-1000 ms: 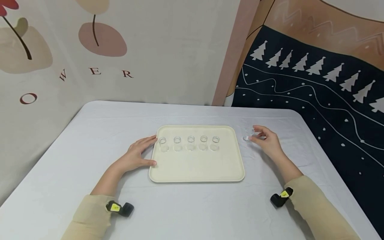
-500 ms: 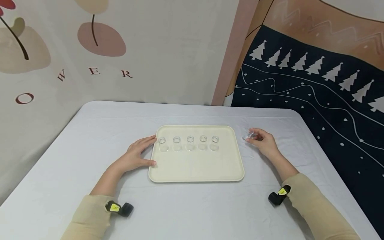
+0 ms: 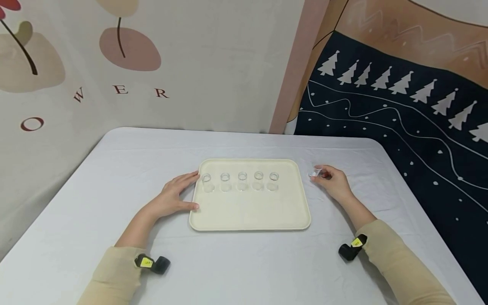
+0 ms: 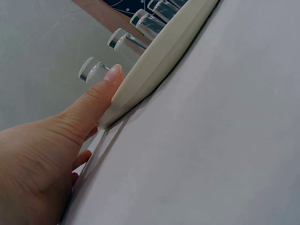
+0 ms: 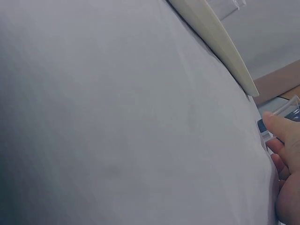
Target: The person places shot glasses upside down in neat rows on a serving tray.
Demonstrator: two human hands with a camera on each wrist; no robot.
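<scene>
A cream tray lies on the white table, bearing a row of several small clear jars. In the left wrist view, a jar shows a narrow neck and flat rim above the tray wall. My left hand rests at the tray's left edge, thumb and fingers spread and touching the rim. Beyond the tray's right side, my right hand holds another small clear jar between thumb and fingers, low over the cloth. Part of this jar is hidden by the fingers in the right wrist view.
A white cloth covers the table, whose far edge runs close to a pale printed wall hanging. A dark hanging with white trees stands at the right. Each sleeve carries a black wrist camera.
My right hand has moved slightly left and toward me, its fingers closing around the clear jar. The left hand, the tray and the row of jars have stayed in place.
</scene>
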